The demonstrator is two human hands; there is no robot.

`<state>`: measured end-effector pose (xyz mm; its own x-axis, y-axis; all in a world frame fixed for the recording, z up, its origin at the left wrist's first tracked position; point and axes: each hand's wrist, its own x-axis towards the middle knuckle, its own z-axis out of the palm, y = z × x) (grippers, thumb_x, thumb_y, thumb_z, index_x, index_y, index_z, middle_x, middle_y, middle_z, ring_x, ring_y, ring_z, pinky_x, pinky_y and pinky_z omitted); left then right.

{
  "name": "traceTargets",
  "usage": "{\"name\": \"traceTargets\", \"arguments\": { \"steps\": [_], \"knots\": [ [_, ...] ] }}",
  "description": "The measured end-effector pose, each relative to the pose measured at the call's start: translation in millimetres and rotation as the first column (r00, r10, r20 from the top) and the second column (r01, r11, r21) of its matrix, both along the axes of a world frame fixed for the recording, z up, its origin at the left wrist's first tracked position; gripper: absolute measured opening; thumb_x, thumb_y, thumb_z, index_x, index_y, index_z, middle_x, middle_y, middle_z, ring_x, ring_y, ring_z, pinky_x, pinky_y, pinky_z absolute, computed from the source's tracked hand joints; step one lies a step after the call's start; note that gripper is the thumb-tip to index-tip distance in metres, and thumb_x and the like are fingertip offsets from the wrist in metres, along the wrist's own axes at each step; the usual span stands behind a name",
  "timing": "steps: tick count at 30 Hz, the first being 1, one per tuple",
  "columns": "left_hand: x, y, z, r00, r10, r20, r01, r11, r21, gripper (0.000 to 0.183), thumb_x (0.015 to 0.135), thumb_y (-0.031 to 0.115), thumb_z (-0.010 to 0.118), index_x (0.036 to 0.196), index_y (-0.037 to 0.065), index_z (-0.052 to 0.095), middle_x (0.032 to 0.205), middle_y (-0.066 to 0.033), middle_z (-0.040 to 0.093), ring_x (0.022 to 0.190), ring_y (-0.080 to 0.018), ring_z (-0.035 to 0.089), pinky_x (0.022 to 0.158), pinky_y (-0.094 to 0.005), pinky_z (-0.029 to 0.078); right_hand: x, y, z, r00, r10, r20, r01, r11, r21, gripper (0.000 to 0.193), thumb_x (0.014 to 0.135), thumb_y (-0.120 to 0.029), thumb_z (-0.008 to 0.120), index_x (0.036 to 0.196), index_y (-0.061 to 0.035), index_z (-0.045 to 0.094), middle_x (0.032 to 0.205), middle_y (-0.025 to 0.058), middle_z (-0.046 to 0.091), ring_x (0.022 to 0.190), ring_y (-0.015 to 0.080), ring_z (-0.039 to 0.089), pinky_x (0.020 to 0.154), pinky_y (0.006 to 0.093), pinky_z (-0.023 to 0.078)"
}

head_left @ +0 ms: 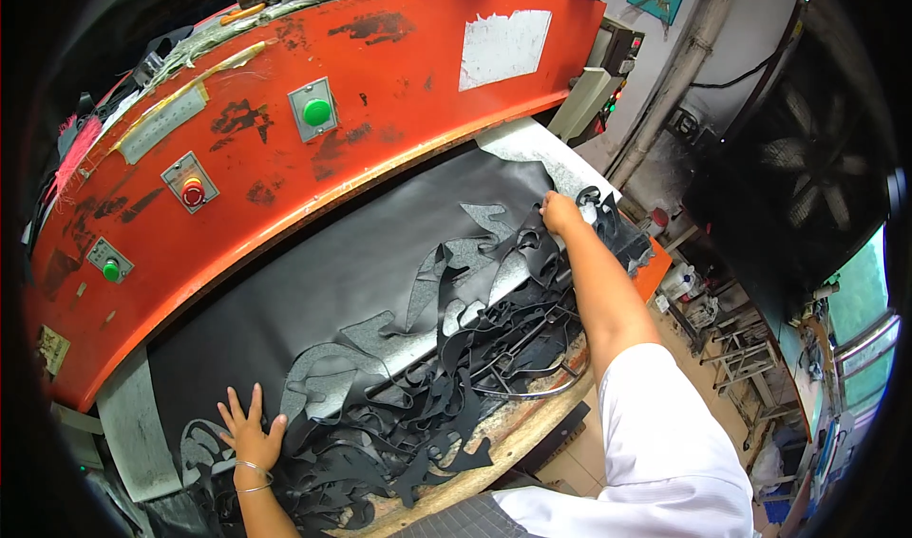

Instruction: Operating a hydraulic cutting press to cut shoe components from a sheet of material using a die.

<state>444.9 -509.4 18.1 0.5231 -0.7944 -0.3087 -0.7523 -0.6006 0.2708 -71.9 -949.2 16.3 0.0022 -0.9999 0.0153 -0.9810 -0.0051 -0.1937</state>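
A large sheet of black leather-like material (323,272) lies on a pale cutting board (133,434), partly under an orange machine (408,73). Along its near side the sheet has curved cut-outs, and its grey underside shows on folded parts. My left hand (252,438), with a bangle at the wrist, rests on the sheet's near left edge, fingers spread. At the far right end, my right hand (559,213) is closed on the sheet's edge; its fingertips are partly hidden. Between my arms lies a heap of black offcuts (418,443), hanging off the board's near side.
The machine's front carries green buttons (316,112) and a red knob (193,192). A curved metal bar (532,393) runs among the offcuts above a worn wooden edge (532,434). To the right stand a large dark fan (817,149) and metal stools (746,367).
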Motion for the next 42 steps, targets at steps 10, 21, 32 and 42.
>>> {"name": "traceTargets", "arguments": {
  "steps": [10,21,32,42],
  "knots": [
    [-73,113,4,0.992,-0.101,-0.073,0.113,0.976,0.185,0.065,0.080,0.052,0.067,0.140,0.034,0.049,0.160,-0.0182,0.011,0.145,-0.0475,0.003,0.104,-0.0706,0.015,19,153,56,0.850,0.482,0.212,-0.443,0.872,-0.207,0.018,0.087,-0.020,0.063,0.089,-0.0021,0.059,0.083,0.0197,0.061,0.079,0.0399,0.059,0.070,0.0462,0.046],
    [-18,96,81,0.981,-0.178,-0.080,0.167,0.977,-0.132,0.037,0.090,0.040,0.061,0.117,0.016,0.068,0.138,-0.0160,0.052,0.134,-0.0294,0.042,0.112,-0.0579,0.013,54,275,51,0.645,0.730,0.227,-0.764,0.610,0.210,0.044,0.074,-0.041,0.076,0.085,0.0003,0.066,0.077,0.0193,0.064,0.077,0.0399,0.062,0.076,0.0457,0.048],
    [216,95,-3,0.956,-0.113,0.270,0.155,0.978,-0.139,0.054,0.096,0.045,0.047,0.142,0.016,0.046,0.150,-0.0148,0.038,0.142,-0.0303,0.030,0.115,-0.0529,0.019,112,402,97,0.842,0.526,0.120,-0.538,0.836,0.111,0.042,0.062,-0.033,0.079,0.076,0.0016,0.059,0.070,0.0212,0.063,0.064,0.0386,0.062,0.058,0.0417,0.048],
    [241,138,-50,0.956,-0.131,0.263,0.210,0.931,-0.300,0.056,0.098,0.040,0.042,0.147,0.013,0.038,0.155,-0.0157,0.028,0.144,-0.0352,0.022,0.116,-0.0538,0.013,330,532,74,0.745,0.660,-0.097,-0.618,0.738,0.272,0.048,0.081,-0.051,0.069,0.082,-0.0030,0.064,0.059,0.0131,0.060,0.053,0.0363,0.060,0.055,0.0457,0.048]
  ]
}}
